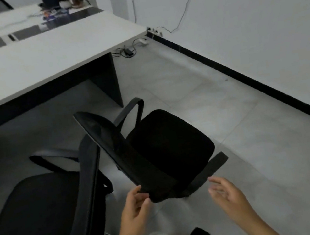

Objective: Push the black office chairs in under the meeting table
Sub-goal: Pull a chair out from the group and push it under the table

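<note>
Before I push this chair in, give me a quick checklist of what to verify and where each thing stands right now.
1. Left hand on the backrest: ok, fingers at its lower corner.
2. Right hand gripping: not ok, open and apart from the armrest.
3. Chair facing the meeting table: not ok, its seat points away, toward the wall.
4. Second chair clear of the path: not ok, it sits close alongside.
5. Space under the table: ok, open floor shows there.
6. Casters free: cannot tell, hidden.
</note>
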Available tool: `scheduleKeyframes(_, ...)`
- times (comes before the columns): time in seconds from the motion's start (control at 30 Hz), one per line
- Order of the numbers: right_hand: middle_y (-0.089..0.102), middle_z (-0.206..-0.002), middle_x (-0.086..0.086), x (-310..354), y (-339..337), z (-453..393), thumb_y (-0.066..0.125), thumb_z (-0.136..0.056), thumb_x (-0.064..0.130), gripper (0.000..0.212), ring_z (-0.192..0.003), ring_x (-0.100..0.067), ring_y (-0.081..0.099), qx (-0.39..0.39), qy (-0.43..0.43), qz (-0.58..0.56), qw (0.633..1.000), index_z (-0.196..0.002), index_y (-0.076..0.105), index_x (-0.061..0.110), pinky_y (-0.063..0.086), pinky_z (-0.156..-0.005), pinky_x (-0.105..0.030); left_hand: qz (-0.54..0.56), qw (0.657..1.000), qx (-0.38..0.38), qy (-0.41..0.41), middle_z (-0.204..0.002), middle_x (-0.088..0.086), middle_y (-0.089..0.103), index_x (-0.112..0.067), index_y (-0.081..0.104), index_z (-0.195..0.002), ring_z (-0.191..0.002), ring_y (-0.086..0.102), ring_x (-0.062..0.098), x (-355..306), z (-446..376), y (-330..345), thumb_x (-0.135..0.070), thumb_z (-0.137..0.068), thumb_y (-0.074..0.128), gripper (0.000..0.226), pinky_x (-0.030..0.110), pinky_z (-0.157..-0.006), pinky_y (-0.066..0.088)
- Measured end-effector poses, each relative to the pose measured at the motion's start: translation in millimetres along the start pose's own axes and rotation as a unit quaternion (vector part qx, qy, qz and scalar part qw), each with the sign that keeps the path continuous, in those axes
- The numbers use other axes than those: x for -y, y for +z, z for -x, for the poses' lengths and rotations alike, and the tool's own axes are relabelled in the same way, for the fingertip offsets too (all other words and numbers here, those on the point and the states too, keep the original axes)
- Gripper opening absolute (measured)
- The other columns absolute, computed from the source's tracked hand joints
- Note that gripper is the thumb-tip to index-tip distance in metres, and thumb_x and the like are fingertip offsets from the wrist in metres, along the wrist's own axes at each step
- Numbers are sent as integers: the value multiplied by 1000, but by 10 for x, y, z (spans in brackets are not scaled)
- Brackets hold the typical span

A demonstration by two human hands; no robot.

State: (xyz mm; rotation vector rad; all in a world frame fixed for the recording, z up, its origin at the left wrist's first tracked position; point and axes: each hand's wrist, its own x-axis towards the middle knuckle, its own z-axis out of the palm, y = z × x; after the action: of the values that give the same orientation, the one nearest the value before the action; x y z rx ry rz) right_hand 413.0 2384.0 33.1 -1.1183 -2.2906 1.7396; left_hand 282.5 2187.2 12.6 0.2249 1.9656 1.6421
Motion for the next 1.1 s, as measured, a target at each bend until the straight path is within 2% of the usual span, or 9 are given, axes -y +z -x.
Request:
scheduleKeyframes(0.23, 50, -109, 16, 525, 433, -908, 53, -89, 16, 23, -100, 5, 48, 228, -104, 101, 963, -104, 46, 32, 43, -86, -13, -4, 965, -263, -1, -100, -5, 58, -38, 45, -98, -86, 60, 6, -167, 90, -245, -2, -86, 54, 38, 3, -65, 45)
scheduleKeyframes(0.4, 37, -107, 32, 1098, 956, -1384, 51, -89, 32, 26, -105, 13, 37, 356, -310, 212, 856, -114, 51, 26, 23, -83, 8, -52, 841, -538, -37, -101, 6, 59, -16, 52, -110, -97, 58, 23, -291, 205, -497, -12, -88, 55, 23, 17, -77, 45)
scheduleKeyframes(0.5, 50, -114, 19, 1348, 1414, -1585, 25, -82, 69, 68, -112, 3, 41, 392, -453, 297, 743, -112, 59, 19, 31, -97, -8, -281, 814, -472, -188, -104, 0, 64, -16, 60, -110, -101, 60, 21, -140, 162, -497, -52, -77, 39, 53, 35, -86, 44)
scheduleKeyframes(0.6, 66, -107, 2, 1530, 1908, -1643, -8, -80, 70, 93, -105, -16, 61, 350, -554, 450, 607, -103, 66, 19, 49, -87, -33, -386, 784, -421, -242, -80, -12, 69, -27, 70, -83, -72, 67, 8, 6, 112, -457, -55, -72, 36, 46, 23, -68, 51)
scheduleKeyframes(0.67, 48, -135, -7, 1587, 2143, -1617, -32, -47, 80, 131, -129, -22, 40, 357, -553, 537, 528, -129, 47, 16, 28, -109, -39, -430, 766, -407, -250, -72, -11, 68, -26, 71, -76, -64, 65, 10, 94, 96, -432, -58, -81, 26, 55, 25, -65, 47)
scheduleKeyframes(0.77, 36, -140, -3, 1580, 2344, -1664, -47, -15, 74, 154, -133, -21, 26, 372, -542, 574, 489, -136, 30, 17, 8, -114, -40, -500, 713, -433, -232, -68, -7, 67, -24, 71, -75, -60, 60, 14, 212, 106, -503, -50, -94, 3, 75, 27, -64, 30)
scheduleKeyframes(0.93, 44, -127, -2, 1626, 2483, -1703, -41, -32, 79, 139, -120, -22, 39, 376, -569, 576, 451, -129, 37, 17, 21, -109, -36, -542, 685, -445, -197, -67, -7, 66, -24, 71, -74, -58, 59, 12, 321, 160, -708, -50, -94, 3, 75, 22, -61, 33)
scheduleKeyframes(1.0, 40, -132, -2, 1652, 2526, -1694, -6, -71, 79, 94, -125, -22, 35, 389, -567, 579, 438, -133, 32, 19, 20, -108, -35, -556, 678, -447, -177, -67, -6, 66, -23, 71, -74, -58, 59, 13, 392, 210, -838, -52, -94, 5, 74, 22, -62, 31)
scheduleKeyframes(1.1, 34, -139, 1, 1658, 2671, -1673, 35, -85, 61, 65, -130, -20, 29, 403, -534, 600, 439, -137, 27, 23, 19, -110, -36, -564, 678, -447, -147, -67, -5, 67, -22, 70, -72, -58, 61, 13, 508, 302, -1089, -58, -91, 7, 75, 22, -63, 29)
